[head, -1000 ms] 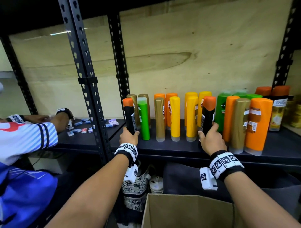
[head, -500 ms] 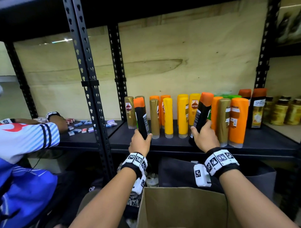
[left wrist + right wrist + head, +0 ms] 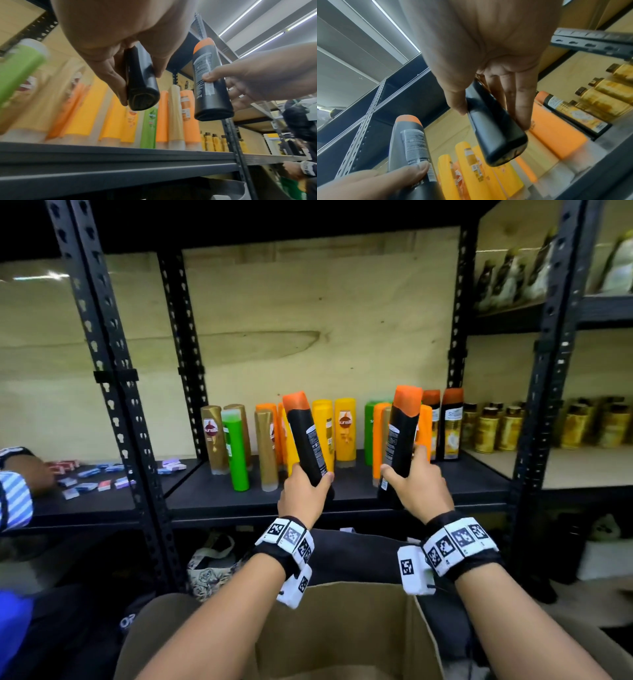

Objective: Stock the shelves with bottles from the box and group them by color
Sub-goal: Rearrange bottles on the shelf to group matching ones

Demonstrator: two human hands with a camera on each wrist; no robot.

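Note:
My left hand [image 3: 303, 489] grips a black bottle with an orange cap [image 3: 306, 440] by its lower end, tilted a little, above the shelf's front edge and before the yellow bottles [image 3: 344, 429]. My right hand [image 3: 416, 484] holds a second black orange-capped bottle [image 3: 402, 433] in front of the orange bottles [image 3: 426, 422]. The left wrist view shows both bottle bases, mine [image 3: 142, 88] and the right one [image 3: 211, 86], clear of the shelf board [image 3: 120, 154]. Two matching black bottles [image 3: 452, 422] stand at the shelf's right end. The cardboard box [image 3: 342, 628] sits below my wrists.
Gold [image 3: 212, 436], green [image 3: 234, 450] and orange bottles stand mixed along the dark shelf [image 3: 212, 491]. Amber jars [image 3: 510, 426] fill the neighbouring shelf on the right. Another person's arm [image 3: 20, 474] reaches among small packs [image 3: 89, 477] on the left. Black uprights [image 3: 116, 392] frame the bay.
Both hands have carried their black bottles to the right along the shelf front and raised them. The left one went from beside the green bottle to before the yellow ones.

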